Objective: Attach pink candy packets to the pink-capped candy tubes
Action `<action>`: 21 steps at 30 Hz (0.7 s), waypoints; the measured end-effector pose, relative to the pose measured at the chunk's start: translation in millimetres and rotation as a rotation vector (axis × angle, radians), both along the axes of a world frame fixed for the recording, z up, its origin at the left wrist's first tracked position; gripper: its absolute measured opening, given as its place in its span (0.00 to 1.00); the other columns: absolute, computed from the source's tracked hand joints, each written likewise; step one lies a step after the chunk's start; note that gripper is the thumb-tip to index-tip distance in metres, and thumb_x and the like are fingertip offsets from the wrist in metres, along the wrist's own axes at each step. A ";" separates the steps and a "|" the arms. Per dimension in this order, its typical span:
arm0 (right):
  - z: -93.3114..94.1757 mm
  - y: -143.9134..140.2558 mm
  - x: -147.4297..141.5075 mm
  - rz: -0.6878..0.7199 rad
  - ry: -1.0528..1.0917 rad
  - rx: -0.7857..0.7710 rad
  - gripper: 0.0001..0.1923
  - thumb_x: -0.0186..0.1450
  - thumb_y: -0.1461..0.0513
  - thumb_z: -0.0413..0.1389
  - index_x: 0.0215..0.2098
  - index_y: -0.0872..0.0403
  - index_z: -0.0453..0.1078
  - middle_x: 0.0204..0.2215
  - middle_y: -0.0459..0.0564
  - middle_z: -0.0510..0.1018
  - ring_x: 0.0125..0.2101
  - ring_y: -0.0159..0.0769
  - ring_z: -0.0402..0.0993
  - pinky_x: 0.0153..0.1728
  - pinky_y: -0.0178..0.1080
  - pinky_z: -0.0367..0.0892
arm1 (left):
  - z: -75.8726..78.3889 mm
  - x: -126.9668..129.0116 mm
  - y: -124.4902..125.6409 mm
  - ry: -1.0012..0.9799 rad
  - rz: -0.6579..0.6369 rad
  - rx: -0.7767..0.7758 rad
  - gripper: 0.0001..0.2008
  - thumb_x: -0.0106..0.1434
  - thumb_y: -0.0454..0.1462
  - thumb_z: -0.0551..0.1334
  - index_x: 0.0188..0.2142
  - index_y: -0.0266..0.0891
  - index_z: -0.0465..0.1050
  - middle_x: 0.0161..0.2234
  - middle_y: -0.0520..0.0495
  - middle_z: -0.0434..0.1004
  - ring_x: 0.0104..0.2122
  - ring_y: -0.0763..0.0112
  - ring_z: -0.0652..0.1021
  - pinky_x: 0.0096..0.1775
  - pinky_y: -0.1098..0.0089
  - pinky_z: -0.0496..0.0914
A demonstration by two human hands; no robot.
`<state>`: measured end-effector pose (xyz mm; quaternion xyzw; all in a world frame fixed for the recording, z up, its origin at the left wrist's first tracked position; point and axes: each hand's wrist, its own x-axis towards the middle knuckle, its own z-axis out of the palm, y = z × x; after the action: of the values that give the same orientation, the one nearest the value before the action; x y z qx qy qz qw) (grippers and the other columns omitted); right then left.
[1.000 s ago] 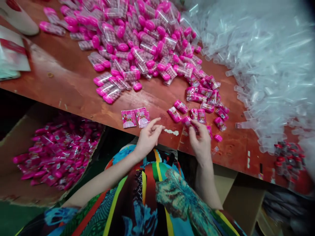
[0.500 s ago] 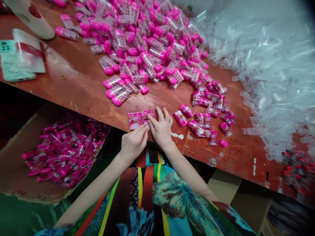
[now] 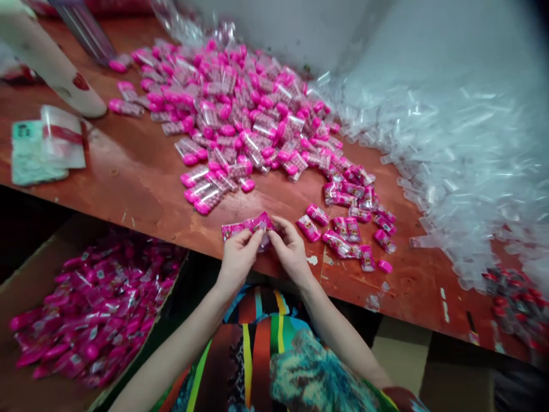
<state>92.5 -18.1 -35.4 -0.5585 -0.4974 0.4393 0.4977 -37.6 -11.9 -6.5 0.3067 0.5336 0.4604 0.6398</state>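
Near the table's front edge, my left hand (image 3: 238, 252) and my right hand (image 3: 290, 246) pinch a pink printed plastic sleeve (image 3: 262, 222) between thumbs and fingers. Its right part is lifted and bent upward. Another stretch of the pink film (image 3: 234, 229) shows to the left, behind my left fingers; I cannot tell whether it is the same piece. Beyond my hands lies a big heap of clear containers with pink caps (image 3: 223, 109), filled with small round pellets. To the right of my right hand are several containers in pink printed sleeves (image 3: 343, 229).
A cardboard box (image 3: 34, 263) of pink wrapped containers stands below the table at left. Clear empty tubes (image 3: 429, 149) pile up at right, with red-and-clear pieces (image 3: 518, 303) near the edge. A phone (image 3: 30, 157) and a white bottle-like object (image 3: 55, 68) are at far left.
The pink sleeve has been raised from the table at its right end. My right hand has gone from resting flat with fingers spread to pinching it. The camera view has tilted up.
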 end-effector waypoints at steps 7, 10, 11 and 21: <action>6.6 20.4 6.4 -0.009 0.013 0.044 0.10 0.70 0.59 0.54 0.48 0.49 0.73 0.39 0.47 0.80 0.35 0.34 0.76 0.39 0.38 0.71 | -1.0 12.0 16.6 -0.153 -0.085 -0.093 0.20 0.53 0.50 0.73 0.23 0.37 0.71 0.11 0.59 0.56 0.12 0.82 0.55 0.19 0.75 0.48; 8.0 29.7 4.0 0.006 -0.073 0.075 0.10 0.71 0.60 0.51 0.46 0.48 0.73 0.33 0.45 0.79 0.29 0.33 0.73 0.34 0.37 0.70 | -1.1 14.0 26.6 -0.177 -0.059 -0.098 0.21 0.52 0.49 0.74 0.23 0.36 0.71 0.11 0.58 0.58 0.13 0.82 0.58 0.19 0.75 0.50; 8.7 32.6 3.2 0.015 -0.112 0.096 0.10 0.71 0.60 0.51 0.46 0.48 0.73 0.34 0.46 0.79 0.29 0.33 0.74 0.34 0.37 0.71 | -0.6 13.8 29.9 -0.183 -0.056 -0.106 0.21 0.51 0.49 0.75 0.22 0.37 0.70 0.11 0.58 0.58 0.13 0.82 0.58 0.19 0.76 0.50; 25.1 103.2 53.7 0.317 -0.419 0.182 0.12 0.70 0.59 0.53 0.45 0.49 0.78 0.36 0.48 0.82 0.36 0.41 0.78 0.43 0.45 0.73 | 1.4 -2.1 48.4 -0.239 -0.056 -0.181 0.17 0.51 0.44 0.75 0.23 0.36 0.71 0.11 0.59 0.57 0.14 0.83 0.56 0.20 0.77 0.51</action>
<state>146.3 85.1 -10.2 -0.5056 -0.7079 0.3402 0.3572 -39.7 36.6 -5.1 0.2056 0.4842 0.4254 0.7364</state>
